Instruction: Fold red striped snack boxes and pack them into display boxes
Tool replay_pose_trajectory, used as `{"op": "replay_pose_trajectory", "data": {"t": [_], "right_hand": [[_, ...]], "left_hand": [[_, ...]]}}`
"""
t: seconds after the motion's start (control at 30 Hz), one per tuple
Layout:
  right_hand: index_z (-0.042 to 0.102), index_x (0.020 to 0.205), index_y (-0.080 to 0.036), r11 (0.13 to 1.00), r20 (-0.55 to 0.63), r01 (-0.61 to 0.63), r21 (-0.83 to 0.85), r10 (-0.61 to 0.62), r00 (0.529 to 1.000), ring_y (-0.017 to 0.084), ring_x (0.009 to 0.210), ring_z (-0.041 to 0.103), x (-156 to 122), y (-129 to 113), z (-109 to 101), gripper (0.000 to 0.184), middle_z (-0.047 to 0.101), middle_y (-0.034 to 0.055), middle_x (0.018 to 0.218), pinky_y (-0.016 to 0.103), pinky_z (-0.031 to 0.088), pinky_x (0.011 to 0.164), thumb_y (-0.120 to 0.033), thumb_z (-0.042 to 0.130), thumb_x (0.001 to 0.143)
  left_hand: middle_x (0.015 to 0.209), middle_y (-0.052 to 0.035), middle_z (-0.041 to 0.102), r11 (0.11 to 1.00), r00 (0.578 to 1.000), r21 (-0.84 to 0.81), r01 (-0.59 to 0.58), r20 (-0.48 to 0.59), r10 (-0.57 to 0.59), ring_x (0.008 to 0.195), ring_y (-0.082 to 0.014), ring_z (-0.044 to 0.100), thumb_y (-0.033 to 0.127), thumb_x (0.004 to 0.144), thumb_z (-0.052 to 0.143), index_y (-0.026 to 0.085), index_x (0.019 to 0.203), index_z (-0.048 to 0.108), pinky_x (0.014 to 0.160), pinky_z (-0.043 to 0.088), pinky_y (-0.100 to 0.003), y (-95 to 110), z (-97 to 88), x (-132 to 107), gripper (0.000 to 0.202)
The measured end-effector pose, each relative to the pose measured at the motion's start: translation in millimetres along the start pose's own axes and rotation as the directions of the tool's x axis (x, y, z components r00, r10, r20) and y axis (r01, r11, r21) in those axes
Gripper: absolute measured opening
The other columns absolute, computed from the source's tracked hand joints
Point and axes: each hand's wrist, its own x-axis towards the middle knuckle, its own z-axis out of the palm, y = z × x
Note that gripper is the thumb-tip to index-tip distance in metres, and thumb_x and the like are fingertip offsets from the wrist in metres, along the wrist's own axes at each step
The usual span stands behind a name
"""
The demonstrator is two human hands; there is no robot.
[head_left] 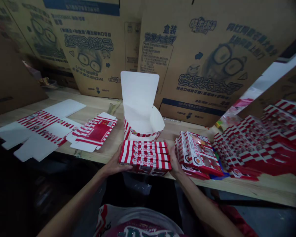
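Observation:
A stack of red-and-white striped packs [145,156] is held between both hands at the near edge of the wooden table [273,187]. My left hand [114,163] presses against the stack's left end. On the stack's right end lies my right hand [174,161]. Just behind the stack an open red-and-white carton [140,112] stands upright, its white lid flap raised.
Flat unfolded cartons [39,130] and a folded carton blank [95,131] lie at the left. More striped packs [198,154] sit right of my hands, with a long heap [261,141] further right. Large printed cardboard boxes [207,59] wall off the back.

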Motion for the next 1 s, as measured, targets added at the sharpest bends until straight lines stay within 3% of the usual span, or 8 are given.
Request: {"op": "replay_pose_trajectory", "data": {"t": [0.07,0.13,0.27,0.33,0.43,0.63,0.83,1.0], "right_hand": [[0.017,0.153,-0.023,0.993,0.023,0.019,-0.113,-0.017,1.000,0.027,0.144,0.026,1.8,-18.2,-17.6,0.085,0.030,0.0075,0.156,0.051,0.024,0.118,-0.076,0.013,0.087],[0.021,0.152,-0.020,0.920,0.174,0.183,-0.346,-0.128,0.976,0.030,0.146,0.018,3.8,-43.8,-30.1,0.093,0.022,0.0117,0.158,0.051,0.017,0.119,-0.077,0.039,0.081],[0.019,0.151,-0.012,0.584,0.613,0.549,-0.598,-0.109,0.783,0.039,0.142,0.023,10.1,-92.4,-23.0,0.119,0.026,0.0239,0.153,0.056,0.020,0.115,-0.064,0.076,0.060],[0.024,0.148,-0.009,0.465,0.665,0.607,-0.644,-0.052,0.745,0.041,0.135,0.033,13.2,-106.1,-10.2,0.115,0.035,0.0269,0.145,0.056,0.026,0.111,-0.051,0.080,0.058],[0.033,0.141,-0.004,0.383,0.641,0.599,-0.703,-0.024,0.767,0.037,0.121,0.045,14.6,-115.1,3.3,0.096,0.047,0.0250,0.130,0.050,0.040,0.102,-0.033,0.076,0.061],[0.042,0.132,-0.006,0.369,0.566,0.546,-0.752,-0.064,0.822,0.035,0.111,0.047,13.5,-111.5,8.4,0.083,0.048,0.0215,0.125,0.047,0.042,0.096,-0.034,0.072,0.060],[0.043,0.130,-0.011,0.465,0.525,0.495,-0.734,-0.074,0.848,0.036,0.111,0.047,16.6,-95.3,21.9,0.086,0.049,0.0202,0.125,0.051,0.039,0.098,-0.037,0.076,0.056],[0.045,0.133,-0.014,0.579,0.502,0.438,-0.688,-0.056,0.863,0.040,0.119,0.047,13.8,-95.5,-0.9,0.091,0.050,0.0203,0.131,0.058,0.035,0.103,-0.038,0.080,0.053]], "left_hand": [[0.152,-0.0174,0.032,1.000,1.000,-0.002,-0.015,-0.005,0.015,0.139,-0.0386,0.032,0.043,0.065,0.082,0.023,0.150,0.017,0.113,0.028,-0.059,1.2,0.0,0.7,0.109],[0.153,-0.0168,0.031,0.999,0.999,0.010,-0.031,-0.012,0.031,0.140,-0.0382,0.031,0.041,0.064,0.083,0.023,0.150,0.018,0.114,0.026,-0.059,1.2,-0.3,1.1,0.109],[0.152,-0.0166,0.033,0.999,0.999,-0.007,-0.033,-0.016,0.033,0.139,-0.0387,0.032,0.041,0.064,0.084,0.024,0.150,0.019,0.114,0.026,-0.060,0.7,0.1,0.6,0.109],[0.151,-0.0167,0.034,1.000,0.999,-0.005,-0.030,-0.017,0.030,0.139,-0.0386,0.033,0.041,0.064,0.083,0.024,0.150,0.019,0.113,0.028,-0.061,2.1,0.6,0.4,0.108],[0.148,-0.0166,0.037,0.997,0.998,0.029,-0.066,-0.017,0.066,0.136,-0.0380,0.036,0.043,0.063,0.084,0.023,0.149,0.020,0.112,0.030,-0.059,7.2,0.2,0.9,0.109],[0.150,-0.0189,0.030,0.963,0.987,0.219,-0.154,-0.015,0.161,0.138,-0.0396,0.032,0.049,0.061,0.083,0.021,0.150,0.015,0.114,0.027,-0.059,7.3,-2.7,3.2,0.115],[0.150,-0.0187,0.033,0.979,0.995,0.181,-0.094,0.006,0.095,0.139,-0.0397,0.031,0.052,0.065,0.079,0.023,0.152,0.009,0.113,0.027,-0.061,-9.5,4.5,-0.1,0.115],[0.152,-0.0164,0.033,0.989,0.992,0.098,-0.106,0.084,0.098,0.138,-0.0393,0.034,0.062,0.063,0.076,0.027,0.152,0.018,0.111,0.031,-0.059,-4.6,-24.8,2.1,0.112]]}}
